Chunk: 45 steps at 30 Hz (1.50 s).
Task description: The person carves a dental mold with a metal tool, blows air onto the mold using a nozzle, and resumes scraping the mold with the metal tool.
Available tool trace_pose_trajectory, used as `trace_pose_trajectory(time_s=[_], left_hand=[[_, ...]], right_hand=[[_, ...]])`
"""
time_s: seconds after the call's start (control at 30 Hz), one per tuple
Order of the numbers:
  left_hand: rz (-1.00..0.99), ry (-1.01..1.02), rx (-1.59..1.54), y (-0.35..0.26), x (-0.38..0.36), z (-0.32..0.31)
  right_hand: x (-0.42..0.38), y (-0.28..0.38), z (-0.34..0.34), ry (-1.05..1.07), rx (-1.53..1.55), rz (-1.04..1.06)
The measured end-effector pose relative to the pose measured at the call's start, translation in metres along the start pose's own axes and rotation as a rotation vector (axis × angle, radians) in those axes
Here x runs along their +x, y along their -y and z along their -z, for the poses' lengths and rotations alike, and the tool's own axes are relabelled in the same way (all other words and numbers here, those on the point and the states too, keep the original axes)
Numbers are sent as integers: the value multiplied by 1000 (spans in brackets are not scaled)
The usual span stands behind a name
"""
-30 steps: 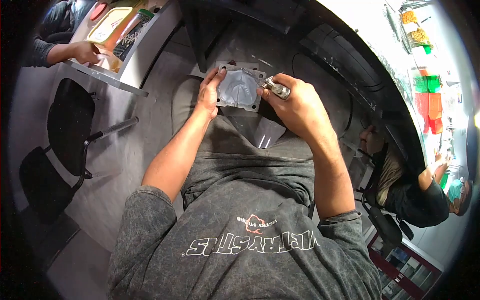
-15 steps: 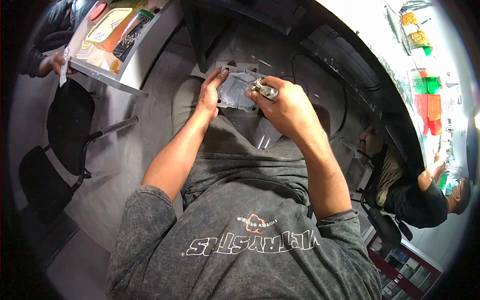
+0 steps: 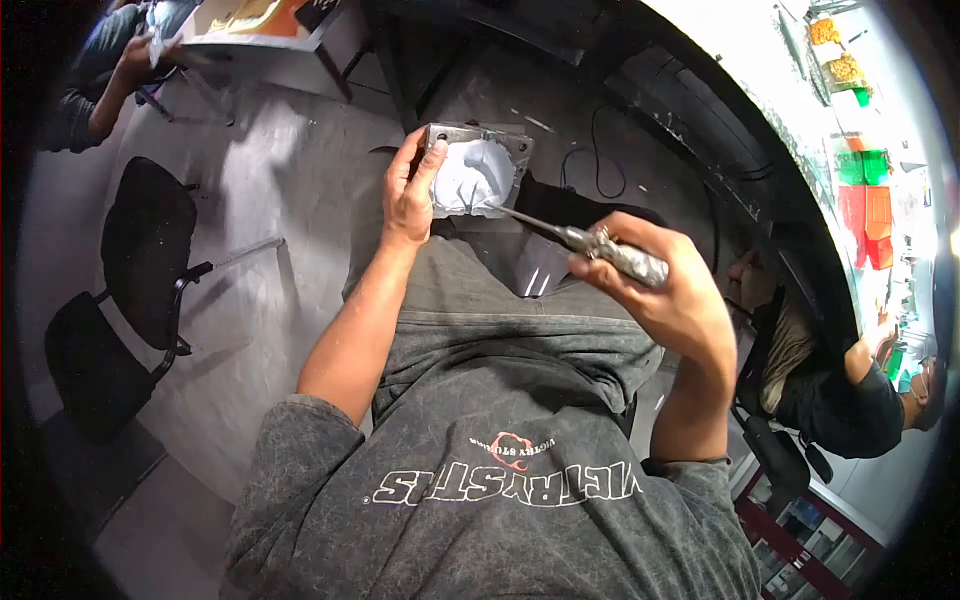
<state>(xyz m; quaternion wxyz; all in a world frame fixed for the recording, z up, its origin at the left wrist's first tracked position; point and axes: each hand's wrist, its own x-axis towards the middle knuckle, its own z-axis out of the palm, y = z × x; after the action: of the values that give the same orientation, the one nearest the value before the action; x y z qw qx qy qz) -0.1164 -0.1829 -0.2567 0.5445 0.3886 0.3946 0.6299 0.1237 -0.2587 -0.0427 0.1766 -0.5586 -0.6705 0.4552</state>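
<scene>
My left hand (image 3: pixel 408 190) grips the left edge of a square grey metal plate (image 3: pixel 480 170) with bolt holes at its corners and a domed, pale centre. I hold it tilted above my knees. My right hand (image 3: pixel 670 290) is closed around the metal handle of a thin pointed tool (image 3: pixel 585 240). The tool's slender tip reaches left and touches the lower part of the plate's domed centre. I am seated, with grey trousers and a grey printed T-shirt below the hands.
A black chair (image 3: pixel 140 270) stands at the left on the grey floor. Another person's hand (image 3: pixel 140 55) is at a table (image 3: pixel 260 25) at the top left. A seated person (image 3: pixel 850 390) is at the right, beside shelves with coloured bins (image 3: pixel 860 200).
My right hand has pulled back to the right and down, so the tool now reaches the plate only with its tip. The plate has tilted up. The view has shifted, moving the table farther away.
</scene>
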Motion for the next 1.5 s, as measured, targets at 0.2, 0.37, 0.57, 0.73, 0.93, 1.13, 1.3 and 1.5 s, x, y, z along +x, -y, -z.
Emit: trace_pose_trajectory(time_s=[0.2, 0.37, 0.57, 0.73, 0.93, 1.13, 1.3, 1.5], left_hand=[[-124, -6, 129, -38, -20, -13], [153, -162, -193, -99, -53, -32], [8, -146, 183, -146, -79, -60], [-197, -70, 423, -144, -85, -68], [-242, -92, 398, -146, -86, -68], [179, -175, -236, -150, -78, -51], [64, -137, -170, -150, -85, -50], [-66, -207, -34, -152, -87, -55]], right_hand=[[-24, -5, -2, -104, -2, 14], [-86, -22, 45, -93, 231, -2], [-111, -37, 41, -135, 334, 192], [-100, -4, 12, -168, 236, 249], [-89, -1, 0, -183, 128, 317], [-93, -14, 18, -129, 242, 256], [-91, -19, 9, -241, 301, 229], [-89, -17, 5, -257, 404, 216]])
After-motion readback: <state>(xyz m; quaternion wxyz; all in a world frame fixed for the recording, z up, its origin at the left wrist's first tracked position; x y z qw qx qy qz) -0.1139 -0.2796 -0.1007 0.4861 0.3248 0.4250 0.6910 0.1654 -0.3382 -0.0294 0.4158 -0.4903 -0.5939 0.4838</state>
